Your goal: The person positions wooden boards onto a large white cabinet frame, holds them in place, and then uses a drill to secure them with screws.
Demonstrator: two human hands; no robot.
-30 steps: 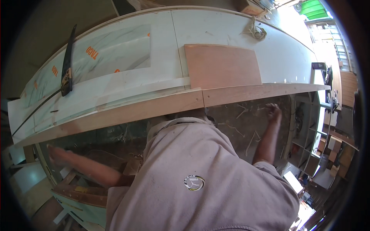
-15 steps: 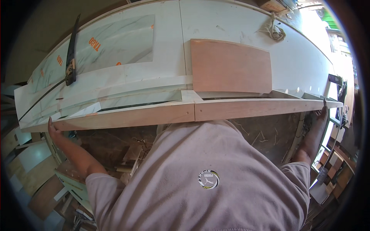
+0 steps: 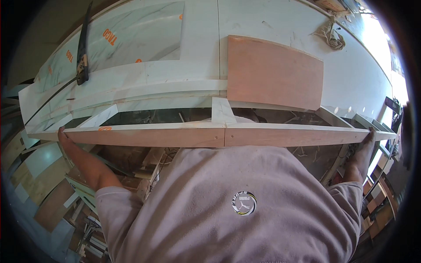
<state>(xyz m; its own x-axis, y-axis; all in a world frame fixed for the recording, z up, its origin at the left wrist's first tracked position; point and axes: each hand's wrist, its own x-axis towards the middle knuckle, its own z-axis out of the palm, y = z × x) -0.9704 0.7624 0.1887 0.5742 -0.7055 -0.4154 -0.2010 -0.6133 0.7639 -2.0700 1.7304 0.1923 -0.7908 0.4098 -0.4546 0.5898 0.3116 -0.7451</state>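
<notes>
A long wooden frame (image 3: 175,136) stretches across in front of my body, with a bare reddish-brown front edge and white-faced crosspieces. My left hand (image 3: 66,137) is closed around the front edge near its left end. Close to the right end, my right hand (image 3: 369,139) grips the same edge, its fingers partly hidden. A short white crosspiece (image 3: 223,110) joins the front edge at the middle. Through the frame's openings the dark floor shows. The frame's far side lies along the near border of the white worktop.
On the white worktop (image 3: 254,17) lie a reddish-brown board (image 3: 275,72), a marble-patterned sheet (image 3: 144,37), a black-handled handsaw (image 3: 82,52) and a crumpled cloth (image 3: 331,36). A dark cable (image 3: 50,100) runs from beside the saw. Offcut panels (image 3: 44,160) are piled at the lower left.
The frame's front edge has tilted lower, so its openings show wider with more floor through them. Both hands keep their grip. The worktop and its things have shifted slightly in view.
</notes>
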